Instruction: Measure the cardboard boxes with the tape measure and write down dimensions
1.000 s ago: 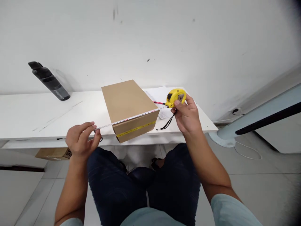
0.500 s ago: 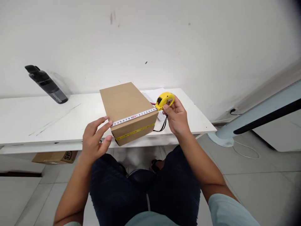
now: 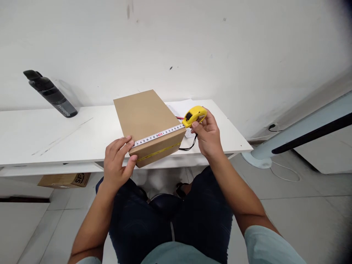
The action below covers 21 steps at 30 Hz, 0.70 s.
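A brown cardboard box (image 3: pixel 145 115) with a yellow tape strip on its front stands on the white table (image 3: pixel 55 141), near the front edge. My right hand (image 3: pixel 207 137) is closed round a yellow tape measure (image 3: pixel 194 115) at the box's right corner. Its white blade (image 3: pixel 158 135) runs along the box's near top edge. My left hand (image 3: pixel 118 163) pinches the blade's end against the box's left front corner.
A dark bottle (image 3: pixel 51 94) leans at the table's back left. White papers and a red pen (image 3: pixel 180 110) lie behind the box. Another cardboard box (image 3: pixel 64 179) sits under the table. A pale fan base and cable (image 3: pixel 261 161) are on the floor at right.
The blade has shortened. My left hand moved right from off the table's edge to the box's left corner, and my right hand brought the tape measure in to the right corner.
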Motion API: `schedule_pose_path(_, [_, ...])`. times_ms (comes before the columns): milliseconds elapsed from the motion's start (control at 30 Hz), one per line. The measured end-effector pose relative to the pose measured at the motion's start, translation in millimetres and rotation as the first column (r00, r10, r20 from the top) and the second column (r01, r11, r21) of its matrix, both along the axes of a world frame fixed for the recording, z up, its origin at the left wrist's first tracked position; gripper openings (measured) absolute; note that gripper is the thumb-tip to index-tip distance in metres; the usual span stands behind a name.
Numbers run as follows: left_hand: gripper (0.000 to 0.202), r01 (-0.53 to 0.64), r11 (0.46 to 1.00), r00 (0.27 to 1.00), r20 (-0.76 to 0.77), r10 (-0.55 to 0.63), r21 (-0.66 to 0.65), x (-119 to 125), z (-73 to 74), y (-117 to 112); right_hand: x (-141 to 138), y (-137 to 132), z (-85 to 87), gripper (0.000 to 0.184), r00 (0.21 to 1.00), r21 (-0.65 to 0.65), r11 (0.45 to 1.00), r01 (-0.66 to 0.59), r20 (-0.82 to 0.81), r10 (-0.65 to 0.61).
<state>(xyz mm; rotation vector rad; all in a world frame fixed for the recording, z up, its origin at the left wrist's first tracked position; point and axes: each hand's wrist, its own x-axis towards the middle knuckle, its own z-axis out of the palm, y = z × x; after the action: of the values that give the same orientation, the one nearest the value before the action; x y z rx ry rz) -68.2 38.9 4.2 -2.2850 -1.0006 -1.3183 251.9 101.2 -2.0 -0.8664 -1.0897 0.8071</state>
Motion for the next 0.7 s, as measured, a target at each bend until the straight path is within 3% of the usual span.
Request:
schedule_pose_path(233, [0.046,-0.015,1.0,1.0,0.002,0.015,0.01,1,0.6,1,-5,6,-6.4,0.071,0.998,0.035,0.998,0.044,-0.036,-0.042])
schedule_pose_path(367, [0.041,-0.054,0.999,0.998,0.028,0.054,0.008,6,-0.7,7,1,1,-6.3,0.068,0.984,0.174,0.969,0.175,-0.054,-0.168])
schedule_pose_path(467, [0.036,-0.086,0.995,0.995,0.06,0.083,0.042,9,-4.5,19,10,-16,-2.6,0.074,0.95,0.339,0.89,0.306,-0.045,-0.309])
schedule_pose_path(567, [0.032,-0.119,0.985,0.989,0.098,0.108,0.123,10,-5.8,31,10,-42,-1.5,0.077,0.91,0.406,0.827,0.388,-0.025,-0.414])
schedule_pose_path(633, [0.032,-0.144,0.975,0.986,0.104,0.127,0.171,12,-2.7,31,4,-60,-5.0,0.082,0.911,0.422,0.833,0.358,0.039,-0.412])
schedule_pose_path(700, [0.034,-0.146,0.963,0.989,0.071,0.133,0.227,20,2.4,18,-3,-79,-12.1,0.085,0.936,0.409,0.881,0.237,0.148,-0.321])
